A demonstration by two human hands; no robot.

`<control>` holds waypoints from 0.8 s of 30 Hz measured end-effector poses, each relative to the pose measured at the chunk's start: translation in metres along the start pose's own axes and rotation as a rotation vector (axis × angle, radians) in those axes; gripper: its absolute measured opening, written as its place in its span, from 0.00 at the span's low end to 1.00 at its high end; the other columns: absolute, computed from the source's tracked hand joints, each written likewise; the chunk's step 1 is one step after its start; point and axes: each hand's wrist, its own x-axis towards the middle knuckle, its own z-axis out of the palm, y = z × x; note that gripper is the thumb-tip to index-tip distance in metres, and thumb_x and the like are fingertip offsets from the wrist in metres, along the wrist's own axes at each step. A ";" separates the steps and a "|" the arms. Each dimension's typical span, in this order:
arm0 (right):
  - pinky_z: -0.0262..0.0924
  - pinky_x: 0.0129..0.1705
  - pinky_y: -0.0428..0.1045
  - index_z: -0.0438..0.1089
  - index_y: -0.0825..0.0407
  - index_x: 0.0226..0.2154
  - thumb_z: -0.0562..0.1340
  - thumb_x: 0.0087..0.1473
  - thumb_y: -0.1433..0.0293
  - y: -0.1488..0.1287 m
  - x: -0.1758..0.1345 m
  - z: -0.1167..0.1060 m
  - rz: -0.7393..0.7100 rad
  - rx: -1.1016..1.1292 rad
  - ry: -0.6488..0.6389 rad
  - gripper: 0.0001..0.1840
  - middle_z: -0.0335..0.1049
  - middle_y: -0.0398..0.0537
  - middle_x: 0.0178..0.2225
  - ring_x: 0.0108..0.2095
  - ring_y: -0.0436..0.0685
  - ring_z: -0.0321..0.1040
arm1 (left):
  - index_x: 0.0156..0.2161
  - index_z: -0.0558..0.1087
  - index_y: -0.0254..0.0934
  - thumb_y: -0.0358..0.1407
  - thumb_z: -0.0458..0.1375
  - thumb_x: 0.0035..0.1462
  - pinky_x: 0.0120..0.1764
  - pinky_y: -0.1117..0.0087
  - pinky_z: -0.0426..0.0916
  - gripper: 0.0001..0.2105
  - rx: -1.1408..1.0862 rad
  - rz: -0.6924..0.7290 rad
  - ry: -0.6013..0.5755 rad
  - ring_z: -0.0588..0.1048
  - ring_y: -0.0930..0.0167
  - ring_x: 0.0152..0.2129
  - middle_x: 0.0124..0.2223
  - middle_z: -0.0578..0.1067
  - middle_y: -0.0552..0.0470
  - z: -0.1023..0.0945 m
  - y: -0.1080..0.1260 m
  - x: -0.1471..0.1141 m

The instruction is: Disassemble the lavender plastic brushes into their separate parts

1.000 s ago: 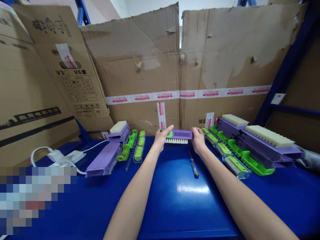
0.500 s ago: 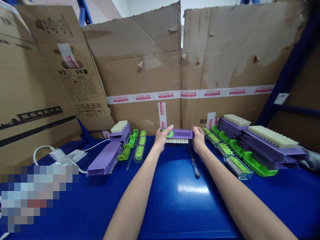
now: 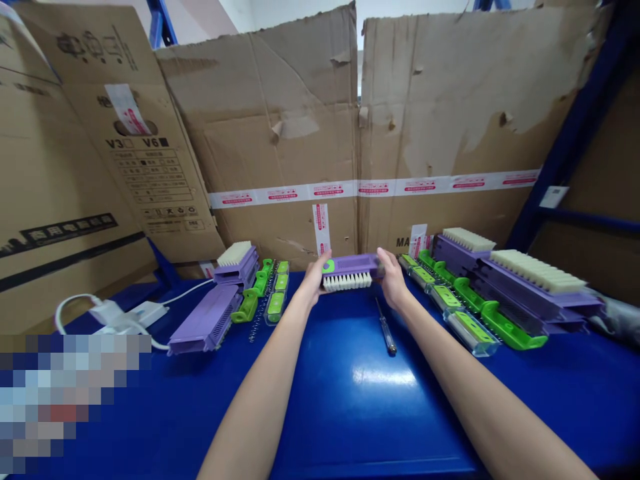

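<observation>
Between my two hands a purple brush is held level above the far part of the blue table, its pale bristles pointing down and toward me. My left hand grips its left end, beside a bright green round detail. The right end is in the grip of my right hand, with the thumb along the top. On the table below my right hand lies a screwdriver with a clear handle, apart from the brush.
Purple housings with bristles, green clips, springs and green-topped clear parts line the left. Similar purple housings, green clips and clear parts stand right. A white power strip lies far left. Cardboard walls the back.
The brush has tilted between my hands, so more of its bristles now face me. Both hands still hold its ends. The view has shifted slightly.
</observation>
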 end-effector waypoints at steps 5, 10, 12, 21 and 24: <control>0.65 0.35 0.49 0.68 0.46 0.46 0.69 0.37 0.54 -0.012 -0.006 0.005 -0.028 0.077 -0.026 0.32 0.71 0.46 0.45 0.42 0.57 0.68 | 0.34 0.72 0.39 0.63 0.54 0.42 0.39 0.56 0.69 0.28 -0.147 -0.398 -0.175 0.75 0.61 0.33 0.31 0.76 0.45 -0.005 0.008 -0.006; 0.70 0.27 0.52 0.70 0.49 0.37 0.69 0.39 0.59 -0.011 -0.007 0.008 0.092 0.095 0.095 0.22 0.72 0.47 0.37 0.31 0.55 0.69 | 0.40 0.73 0.40 0.67 0.49 0.43 0.45 0.55 0.66 0.34 -0.008 -0.013 -0.040 0.73 0.57 0.41 0.41 0.77 0.42 0.009 0.002 -0.005; 0.71 0.25 0.52 0.70 0.49 0.34 0.68 0.40 0.62 -0.007 -0.006 0.008 0.176 0.104 0.173 0.16 0.71 0.45 0.32 0.29 0.54 0.68 | 0.39 0.72 0.40 0.63 0.52 0.47 0.49 0.61 0.63 0.28 0.102 0.288 0.102 0.72 0.61 0.44 0.43 0.76 0.45 0.018 0.000 -0.006; 0.72 0.23 0.53 0.66 0.50 0.27 0.65 0.43 0.65 0.003 -0.003 0.005 0.303 0.128 0.120 0.09 0.68 0.46 0.25 0.28 0.55 0.69 | 0.41 0.71 0.40 0.53 0.61 0.45 0.46 0.67 0.61 0.23 0.368 0.590 0.289 0.72 0.63 0.39 0.39 0.75 0.47 0.024 0.000 -0.018; 0.72 0.22 0.53 0.68 0.50 0.29 0.65 0.42 0.66 -0.001 -0.006 0.006 0.284 0.108 0.152 0.08 0.69 0.47 0.28 0.28 0.55 0.69 | 0.41 0.69 0.41 0.53 0.62 0.45 0.44 0.67 0.62 0.22 0.414 0.530 0.256 0.72 0.64 0.37 0.37 0.75 0.49 0.020 -0.003 -0.017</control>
